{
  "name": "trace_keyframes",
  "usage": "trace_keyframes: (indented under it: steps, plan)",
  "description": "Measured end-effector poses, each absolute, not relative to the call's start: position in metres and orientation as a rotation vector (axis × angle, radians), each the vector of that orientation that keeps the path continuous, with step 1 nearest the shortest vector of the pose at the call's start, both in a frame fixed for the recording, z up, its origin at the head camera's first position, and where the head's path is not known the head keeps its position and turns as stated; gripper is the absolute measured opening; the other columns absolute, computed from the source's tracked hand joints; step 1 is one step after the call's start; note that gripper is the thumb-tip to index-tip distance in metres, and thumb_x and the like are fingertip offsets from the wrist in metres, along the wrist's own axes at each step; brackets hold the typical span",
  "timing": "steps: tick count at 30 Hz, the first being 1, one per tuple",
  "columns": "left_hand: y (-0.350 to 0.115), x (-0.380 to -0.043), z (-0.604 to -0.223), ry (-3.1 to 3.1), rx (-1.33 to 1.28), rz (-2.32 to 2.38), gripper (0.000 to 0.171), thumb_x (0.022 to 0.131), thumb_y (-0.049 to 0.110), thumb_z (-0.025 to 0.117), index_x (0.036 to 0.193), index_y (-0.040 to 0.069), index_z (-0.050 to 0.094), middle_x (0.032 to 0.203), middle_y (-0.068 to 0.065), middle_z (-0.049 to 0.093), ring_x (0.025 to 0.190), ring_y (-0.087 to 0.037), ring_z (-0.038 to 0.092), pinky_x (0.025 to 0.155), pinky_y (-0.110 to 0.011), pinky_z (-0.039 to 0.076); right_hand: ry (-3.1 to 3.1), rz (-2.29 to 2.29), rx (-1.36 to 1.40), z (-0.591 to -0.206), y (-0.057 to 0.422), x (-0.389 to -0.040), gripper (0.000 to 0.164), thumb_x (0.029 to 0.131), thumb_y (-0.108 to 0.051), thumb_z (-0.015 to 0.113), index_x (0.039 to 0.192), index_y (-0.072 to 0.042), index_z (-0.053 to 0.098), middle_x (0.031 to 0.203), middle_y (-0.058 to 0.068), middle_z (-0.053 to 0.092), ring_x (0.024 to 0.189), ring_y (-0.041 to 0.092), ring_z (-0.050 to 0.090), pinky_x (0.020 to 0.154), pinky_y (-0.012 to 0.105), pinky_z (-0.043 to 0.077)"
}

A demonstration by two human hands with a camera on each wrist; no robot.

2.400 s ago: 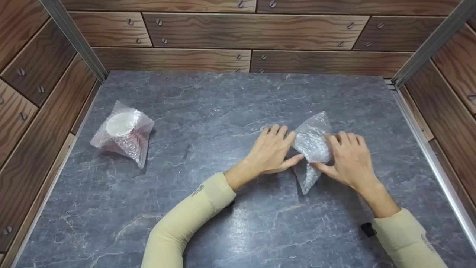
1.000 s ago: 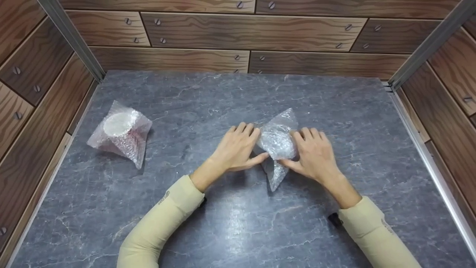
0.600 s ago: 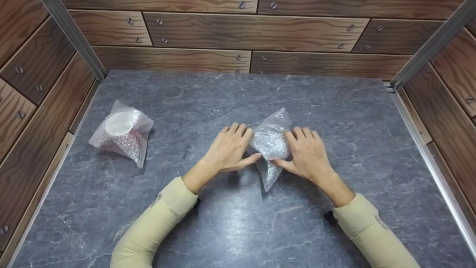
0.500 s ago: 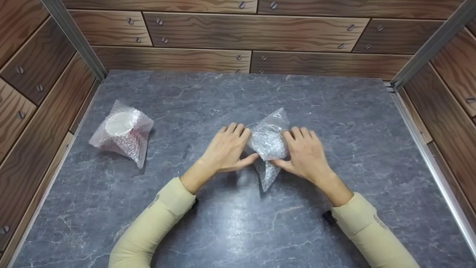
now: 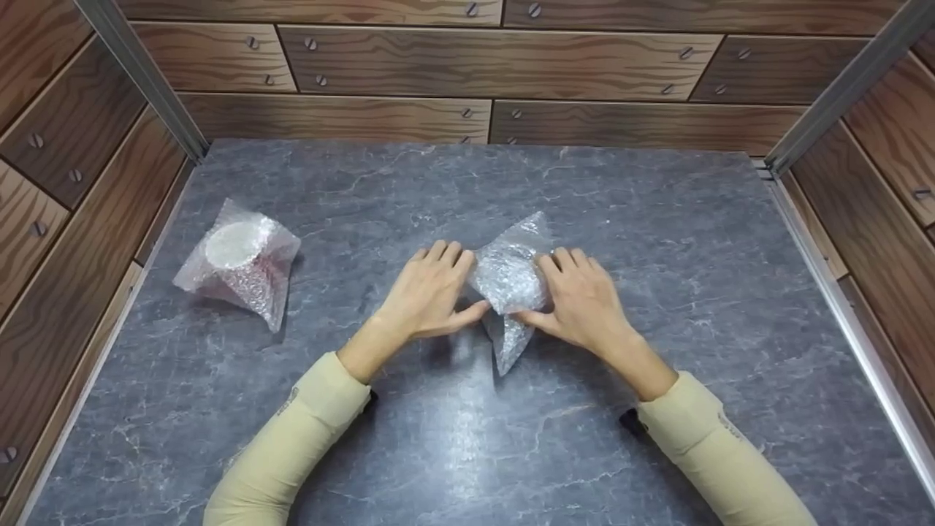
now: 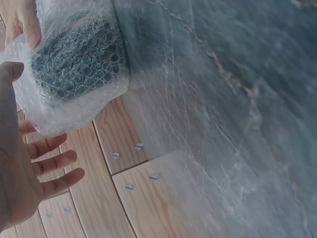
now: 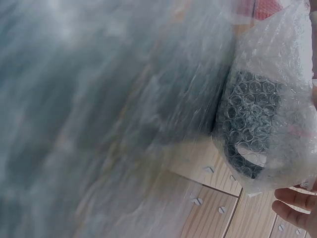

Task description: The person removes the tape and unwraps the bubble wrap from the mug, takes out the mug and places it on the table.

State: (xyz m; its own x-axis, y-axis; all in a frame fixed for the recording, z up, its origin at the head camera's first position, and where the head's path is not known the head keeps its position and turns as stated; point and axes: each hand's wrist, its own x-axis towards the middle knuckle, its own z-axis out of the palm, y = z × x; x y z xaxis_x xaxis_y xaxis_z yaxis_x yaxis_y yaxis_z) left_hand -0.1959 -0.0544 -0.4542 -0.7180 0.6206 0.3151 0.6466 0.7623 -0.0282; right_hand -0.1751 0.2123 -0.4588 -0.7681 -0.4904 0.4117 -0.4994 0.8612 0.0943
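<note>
It looks like a lab-style work booth – a grey marble-patterned surface (image 5: 365,190) walled on three sides by wood-plank-patterned panels (image 5: 504,66), with metal posts (image 5: 139,77) at the far corners.

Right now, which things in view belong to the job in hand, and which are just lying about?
In the job:
left hand
right hand
clear bubble-wrapped package held between them

Apparently just lying about:
pinkish bubble-wrapped bundle, untouched, off to the left
</note>
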Motion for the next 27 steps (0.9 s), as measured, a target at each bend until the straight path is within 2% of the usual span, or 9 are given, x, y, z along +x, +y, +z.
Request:
trace_keyframes:
  steps: [16, 22, 27]
  plan:
    - [-0.064, -0.197, -0.453, -2.671, -0.940, -0.164, 0.056, 0.092, 0.059, 0.057, 0.115, 0.008, 0.054, 0.103, -0.010, 0.060, 0.094, -0.029, 0.059, 0.076, -0.040, 0.057, -2.638, 0.126, 0.737, -0.457, 0.200, -0.177, 0.084, 0.081, -0.077, 0.071, 0.121, -0.004, 0.059, 0.102, 0.016, 0.063, 0.091, 0.033, 0.060, 0.073, 0.043, 0.057]
    - [-0.064, -0.194, -0.451, -2.628, -0.925, -0.137, 0.065, 0.093, 0.070, 0.056, 0.118, 0.009, 0.057, 0.106, -0.010, 0.063, 0.097, -0.029, 0.061, 0.078, -0.041, 0.058, -2.657, 0.167, 0.750, -0.454, 0.207, -0.177, 0.087, 0.081, -0.078, 0.071, 0.128, -0.005, 0.060, 0.107, 0.017, 0.064, 0.093, 0.033, 0.061, 0.073, 0.043, 0.058]
    - [-0.063, -0.188, -0.451, -2.587, -0.900, -0.124, 0.077, 0.091, 0.080, 0.053, 0.123, 0.010, 0.060, 0.112, -0.011, 0.064, 0.102, -0.029, 0.063, 0.082, -0.042, 0.060, -2.675, 0.218, 0.775, -0.449, 0.215, -0.176, 0.087, 0.083, -0.078, 0.070, 0.137, -0.011, 0.062, 0.115, 0.016, 0.064, 0.097, 0.034, 0.061, 0.076, 0.045, 0.058]
